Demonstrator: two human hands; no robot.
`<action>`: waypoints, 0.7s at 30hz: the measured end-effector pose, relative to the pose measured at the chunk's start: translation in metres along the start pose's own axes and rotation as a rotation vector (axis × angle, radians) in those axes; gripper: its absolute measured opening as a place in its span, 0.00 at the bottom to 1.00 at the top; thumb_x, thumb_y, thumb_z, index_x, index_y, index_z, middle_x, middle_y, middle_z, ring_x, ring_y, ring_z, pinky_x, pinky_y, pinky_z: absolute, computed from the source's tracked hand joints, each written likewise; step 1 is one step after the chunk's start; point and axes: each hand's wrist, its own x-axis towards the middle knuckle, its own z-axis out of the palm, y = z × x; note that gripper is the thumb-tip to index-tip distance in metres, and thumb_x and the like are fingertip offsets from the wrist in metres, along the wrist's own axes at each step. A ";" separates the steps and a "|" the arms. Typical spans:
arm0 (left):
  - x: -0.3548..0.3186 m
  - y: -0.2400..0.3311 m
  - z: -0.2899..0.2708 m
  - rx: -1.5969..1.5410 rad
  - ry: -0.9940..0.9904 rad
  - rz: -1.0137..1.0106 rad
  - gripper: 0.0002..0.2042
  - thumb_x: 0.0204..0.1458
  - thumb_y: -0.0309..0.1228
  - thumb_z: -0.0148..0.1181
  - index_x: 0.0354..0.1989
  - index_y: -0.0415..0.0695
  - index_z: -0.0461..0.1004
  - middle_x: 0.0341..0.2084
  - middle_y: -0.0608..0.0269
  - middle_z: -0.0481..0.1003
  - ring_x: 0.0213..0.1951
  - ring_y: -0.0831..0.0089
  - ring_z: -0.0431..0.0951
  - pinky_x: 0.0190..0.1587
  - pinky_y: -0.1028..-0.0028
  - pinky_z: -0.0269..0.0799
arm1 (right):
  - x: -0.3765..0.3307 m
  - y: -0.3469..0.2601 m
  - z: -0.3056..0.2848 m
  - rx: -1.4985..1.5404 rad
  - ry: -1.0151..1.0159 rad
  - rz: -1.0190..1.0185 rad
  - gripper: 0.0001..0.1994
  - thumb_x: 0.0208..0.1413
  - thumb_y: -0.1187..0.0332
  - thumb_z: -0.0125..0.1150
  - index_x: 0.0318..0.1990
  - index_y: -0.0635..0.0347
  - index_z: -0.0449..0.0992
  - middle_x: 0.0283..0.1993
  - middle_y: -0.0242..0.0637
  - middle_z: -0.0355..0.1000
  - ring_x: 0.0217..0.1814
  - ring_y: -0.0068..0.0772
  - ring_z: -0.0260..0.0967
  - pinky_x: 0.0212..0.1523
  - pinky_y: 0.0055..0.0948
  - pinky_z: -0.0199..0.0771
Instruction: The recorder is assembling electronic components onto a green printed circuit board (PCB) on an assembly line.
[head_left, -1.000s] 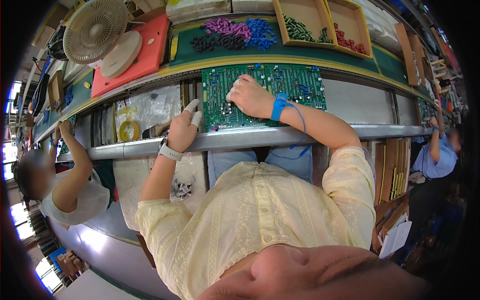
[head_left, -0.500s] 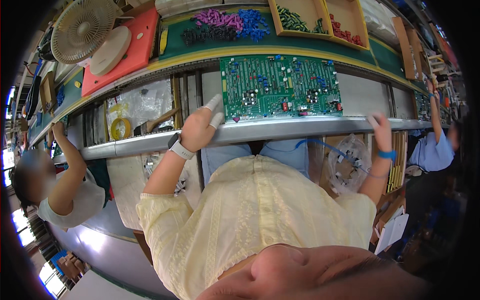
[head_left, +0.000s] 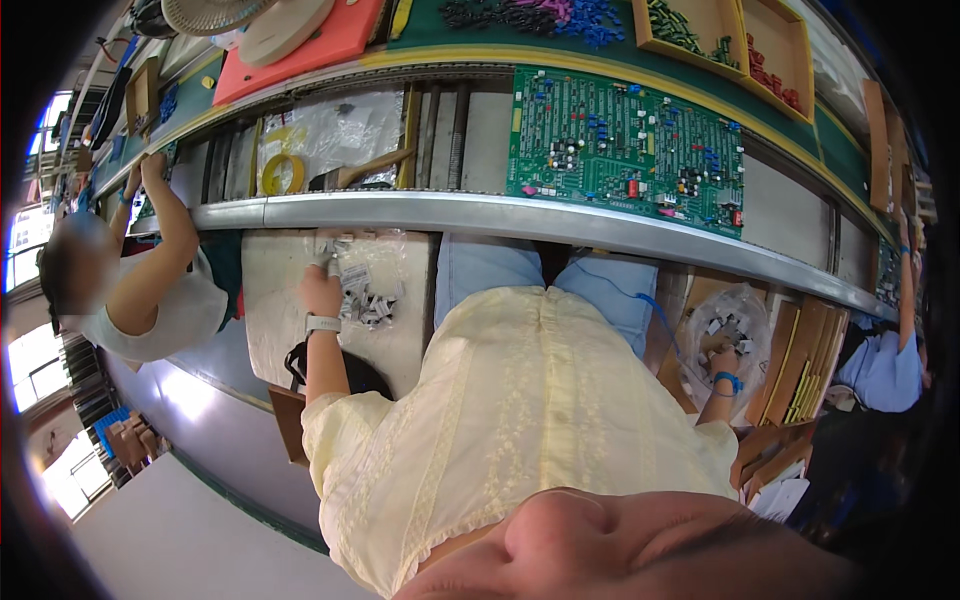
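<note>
Both hands dropped: left hand [head_left: 322, 290] and right hand [head_left: 722, 362] inside parts bags, grips hidden

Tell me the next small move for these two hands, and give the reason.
Probably each hand should pinch a few parts and lift them toward the green circuit board. The left hand is in the clear bag of small grey parts at the left, the right hand in the clear bag of parts at the right; whether either grips anything cannot be told.
</note>
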 end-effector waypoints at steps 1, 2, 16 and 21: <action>-0.004 -0.022 0.004 0.290 -0.180 -0.013 0.10 0.46 0.30 0.57 0.36 0.39 0.74 0.30 0.54 0.76 0.32 0.62 0.76 0.36 0.67 0.71 | -0.004 -0.011 -0.005 -0.002 -0.005 -0.010 0.27 0.42 0.56 0.62 0.49 0.63 0.69 0.48 0.54 0.68 0.52 0.53 0.65 0.51 0.41 0.67; -0.010 -0.043 0.009 0.578 -0.364 -0.029 0.12 0.45 0.33 0.58 0.36 0.39 0.74 0.32 0.50 0.76 0.35 0.56 0.76 0.39 0.62 0.71 | -0.014 -0.030 -0.019 -0.043 -0.062 0.045 0.27 0.42 0.56 0.62 0.48 0.63 0.70 0.49 0.55 0.68 0.52 0.53 0.65 0.51 0.41 0.66; -0.020 -0.076 0.042 0.668 -0.567 -0.213 0.14 0.43 0.31 0.52 0.38 0.39 0.75 0.36 0.45 0.74 0.41 0.52 0.74 0.45 0.61 0.69 | -0.010 -0.043 -0.028 0.204 -0.265 -0.169 0.22 0.40 0.60 0.59 0.44 0.64 0.73 0.46 0.57 0.69 0.52 0.57 0.64 0.50 0.42 0.65; 0.001 -0.036 0.009 0.531 -0.457 -0.040 0.14 0.46 0.32 0.55 0.40 0.39 0.75 0.35 0.46 0.75 0.39 0.55 0.75 0.43 0.64 0.70 | 0.049 0.077 0.008 -0.525 -0.048 -0.549 0.14 0.44 0.62 0.59 0.38 0.59 0.74 0.42 0.49 0.71 0.41 0.49 0.70 0.43 0.39 0.72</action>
